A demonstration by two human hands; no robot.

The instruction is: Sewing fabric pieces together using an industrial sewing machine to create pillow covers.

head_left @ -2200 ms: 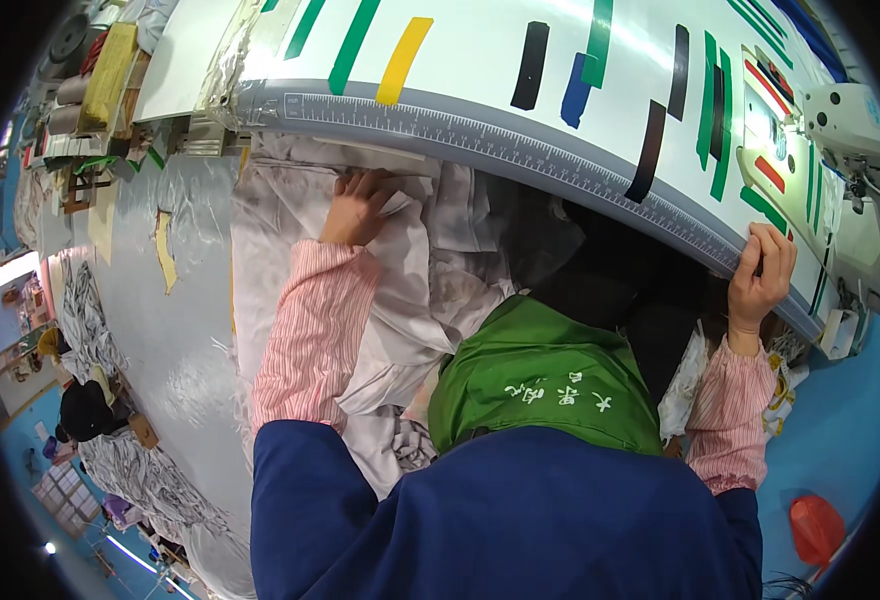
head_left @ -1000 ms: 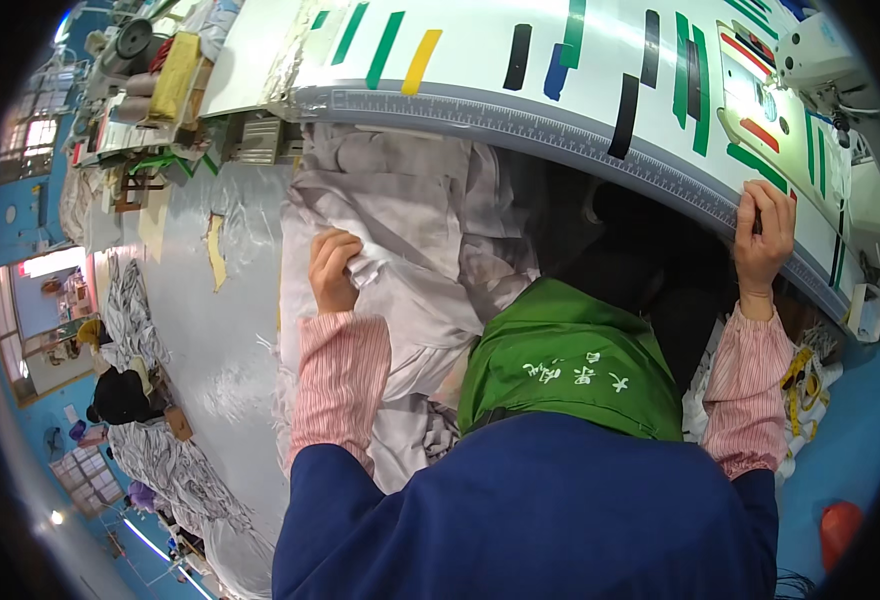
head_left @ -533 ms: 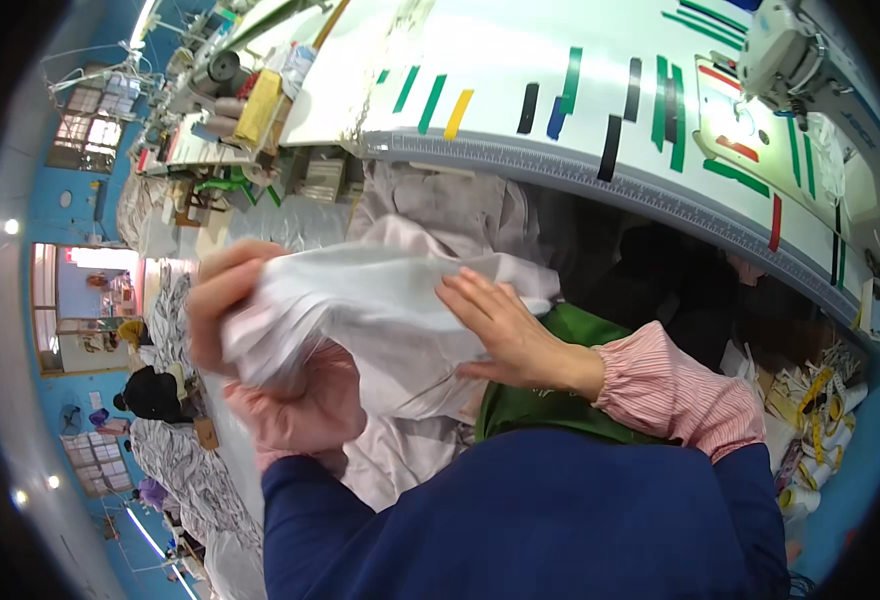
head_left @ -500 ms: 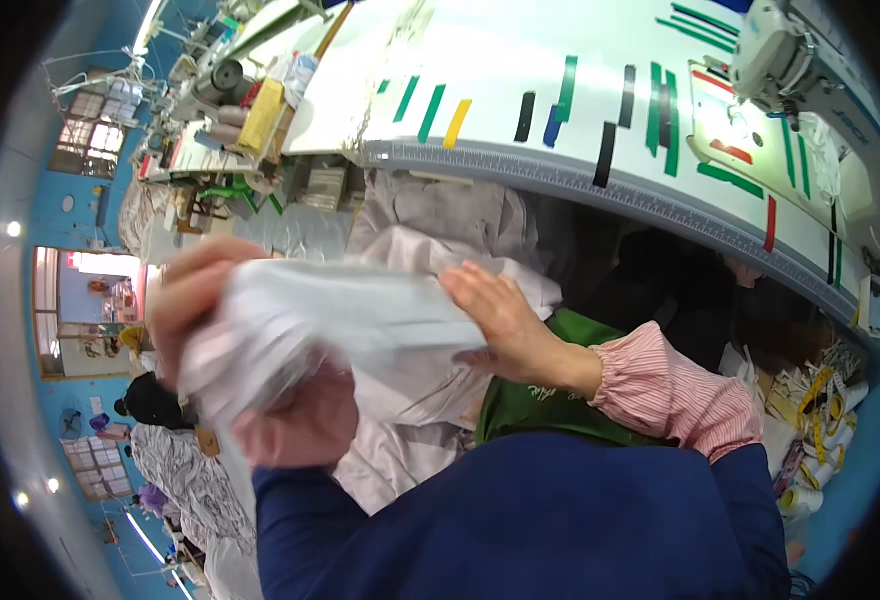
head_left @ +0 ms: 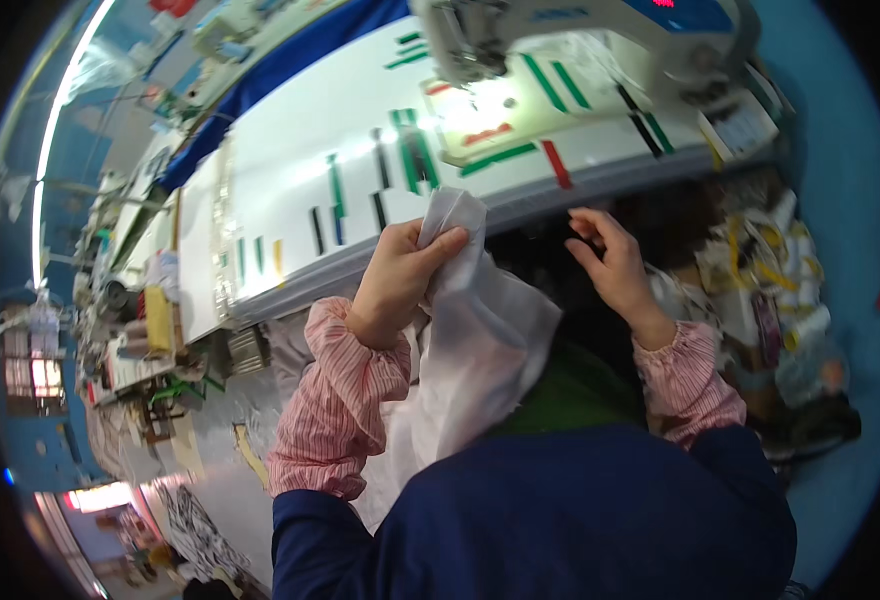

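Note:
My left hand [head_left: 402, 272] grips the folded upper end of a pale, thin piece of fabric [head_left: 490, 335], thumb pressed on top. From there the cloth hangs down over my lap, partly over a green cloth [head_left: 575, 390]. To the right, my right hand [head_left: 608, 262] is raised near the table's front edge, its fingers apart and a little curled, with nothing in them. Beyond both hands stands a sewing machine [head_left: 470, 60], its lamp lighting the plate below the needle area. The lower part of the fabric is hidden behind my left sleeve and body.
The white sewing table [head_left: 290, 130] carries several green, black, red and yellow tape strips, with a grey ruler edge [head_left: 305, 295] along its front. A small box [head_left: 740, 130] sits at the table's right end. Spools and a yellow tape measure [head_left: 750, 255] lie at the right.
My view has swung toward the sewing machine. My right hand has let go of the pale fabric and moved away to the right. My left hand has carried its end up near the table edge.

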